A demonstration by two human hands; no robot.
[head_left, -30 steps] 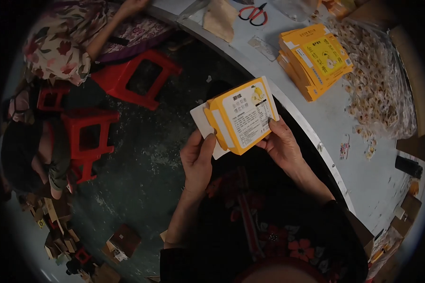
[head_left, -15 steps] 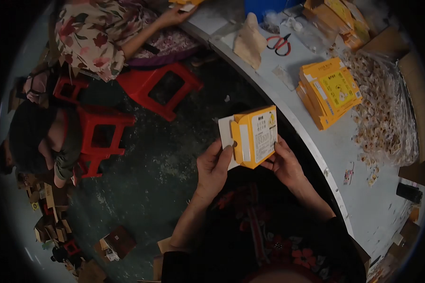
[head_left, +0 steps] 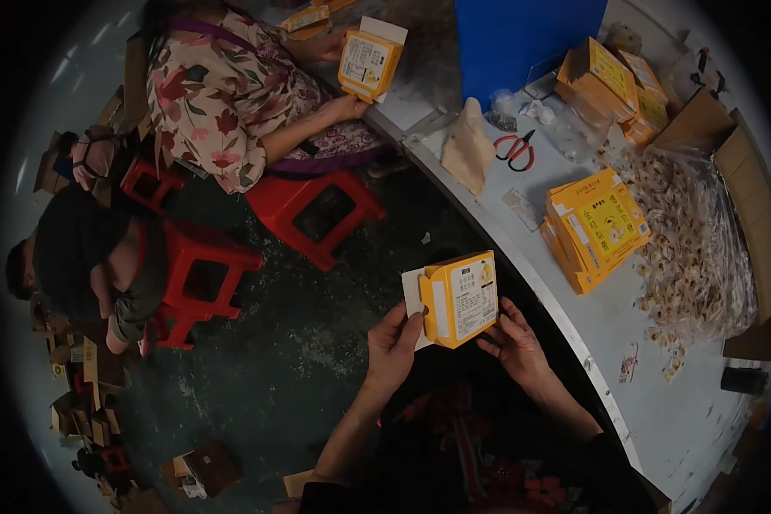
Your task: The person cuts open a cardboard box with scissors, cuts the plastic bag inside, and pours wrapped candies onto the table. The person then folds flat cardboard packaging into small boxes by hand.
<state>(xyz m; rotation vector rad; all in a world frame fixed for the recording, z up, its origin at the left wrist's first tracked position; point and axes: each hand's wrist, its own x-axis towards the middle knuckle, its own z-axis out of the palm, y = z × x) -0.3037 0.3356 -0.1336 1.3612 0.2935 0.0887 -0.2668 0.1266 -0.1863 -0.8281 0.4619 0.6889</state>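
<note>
My left hand (head_left: 392, 347) grips a yellow carton (head_left: 463, 300) at its left end, thumb on the near side. A white flap (head_left: 415, 300) sticks out there beside the thumb. The carton's printed white panel faces up toward me. Close against the right end is my right hand (head_left: 520, 347), its fingers apart around the lower right corner; whether they touch the carton is hard to make out. On the table to the right lies a stack of flat yellow cartons (head_left: 600, 227).
Many small wrapped pieces (head_left: 668, 248) spill beside a clear plastic bag on the table (head_left: 522, 257). Red-handled snips (head_left: 516, 152) and a tan cloth (head_left: 469, 150) lie farther back. Across from me, a co-worker in a floral top holds another yellow carton (head_left: 370, 64). Red stools (head_left: 317, 214) stand on the floor.
The view has shifted, so the surroundings sit lower in the picture. My right fingers have loosened slightly from the carton's right end. The co-worker's carton has come into fuller view.
</note>
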